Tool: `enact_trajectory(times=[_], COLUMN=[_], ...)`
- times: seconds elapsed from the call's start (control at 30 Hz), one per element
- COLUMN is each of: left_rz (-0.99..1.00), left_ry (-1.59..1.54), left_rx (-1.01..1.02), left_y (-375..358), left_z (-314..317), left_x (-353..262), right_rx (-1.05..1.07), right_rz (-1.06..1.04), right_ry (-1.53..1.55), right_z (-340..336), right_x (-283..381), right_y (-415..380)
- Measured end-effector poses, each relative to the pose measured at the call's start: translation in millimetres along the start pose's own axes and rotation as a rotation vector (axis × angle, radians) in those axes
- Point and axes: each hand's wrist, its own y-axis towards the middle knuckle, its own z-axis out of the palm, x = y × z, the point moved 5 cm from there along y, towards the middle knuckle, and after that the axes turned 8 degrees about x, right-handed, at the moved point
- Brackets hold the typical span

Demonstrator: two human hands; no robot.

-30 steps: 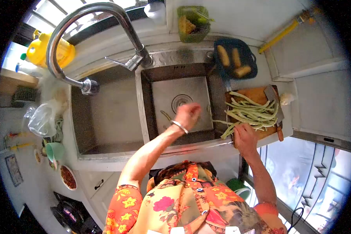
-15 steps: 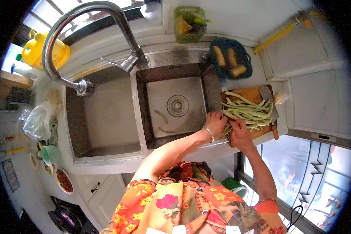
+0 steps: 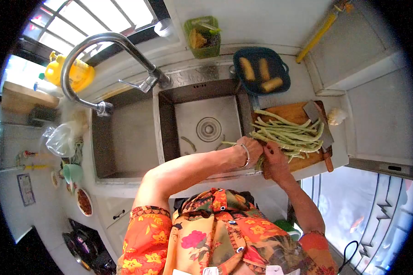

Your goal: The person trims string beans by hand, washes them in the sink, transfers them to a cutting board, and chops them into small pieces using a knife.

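A pile of long green beans (image 3: 291,133) lies on a wooden cutting board (image 3: 303,162) to the right of the sink. My left hand (image 3: 252,149), with a bangle at its wrist, is closed at the left end of the pile. From it a thin bean end (image 3: 229,143) sticks out over the sink's edge. My right hand (image 3: 276,156) is close beside it, fingers curled in at the near ends of the beans; its fingertips are partly hidden. A cleaver (image 3: 326,136) rests along the board's right side, handle toward me.
Two sink basins (image 3: 209,149) lie to the left, with bean pieces (image 3: 188,143) near the drain. A tall faucet (image 3: 110,39) arches over them. Behind the board stand a dark blue basket (image 3: 261,87) with brownish pieces and a green container (image 3: 202,43). Garlic (image 3: 336,116) sits right of the board.
The view has shifted. My left hand has turned, and a bean end now pokes out of it toward the sink. My right hand stays at the pile's near edge.
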Motion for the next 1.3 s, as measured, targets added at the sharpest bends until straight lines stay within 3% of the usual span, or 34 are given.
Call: enact_trajectory(times=[0.2,0.27,0.33,0.37,0.43,0.57,0.77,0.83,0.9,0.97,1.03,1.1,1.17,1.23,1.3], left_rz=[0.080,-0.167,-0.423,-0.464,-0.676,-0.706,-0.716,-0.812,-0.772,-0.730,-0.803,-0.846,-0.882,-1.063,-1.162], left_ry=[0.227,0.028,-0.335,-0.338,-0.330,-0.512,-0.646,-0.657,-0.615,-0.575,-0.840,-0.725,-0.612,-0.668,-0.662], left_rx=[0.054,0.068,-0.058,-0.111,-0.031,-0.046,-0.231,-0.229,-0.229,-0.230,-0.162,-0.258,-0.357,-0.329,-0.252], left_y=[-15.7,-34.9,-52.8,-62.0,-61.9,-24.0,6.1,22.8,45.8,37.7,-4.2,-17.3,-29.5,-41.7,-45.4], left_z=[18.0,20.7,44.3,57.4,87.2,128.9,135.1,164.7,218.4,213.2,158.8,181.5,199.7,215.5,223.7], left_x=[37.3,81.1,135.3,153.7,177.5,179.3,157.3,175.8,201.2,201.9,189.6,215.8,237.5,249.0,249.9], right_rx=[0.015,0.004,-0.035,-0.031,-0.026,-0.029,0.027,-0.079,-0.123,-0.166,-0.160,0.028,0.148,0.294,0.549], right_rz=[-0.003,0.030,0.010,0.011,0.045,0.040,0.115,0.092,0.029,-0.034,-0.075,-0.010,0.177,0.239,0.453], right_ry=[0.034,0.080,0.049,0.050,0.093,0.094,0.082,0.071,0.067,0.061,0.503,0.603,0.307,0.057,0.020], right_z=[1.4,3.4,3.7,4.2,1.9,-11.3,-27.7,-36.3,-44.5,-45.5,-37.1,3.2,49.0,98.7,145.8], right_x=[3.2,1.7,2.7,3.5,3.8,13.1,23.3,32.6,56.7,88.9,123.5,138.7,136.4,118.7,89.9], right_y=[-3.7,-4.7,-5.4,-5.5,-4.1,0.4,-0.7,-1.3,-0.2,8.1,23.3,50.4,78.4,102.1,124.5])
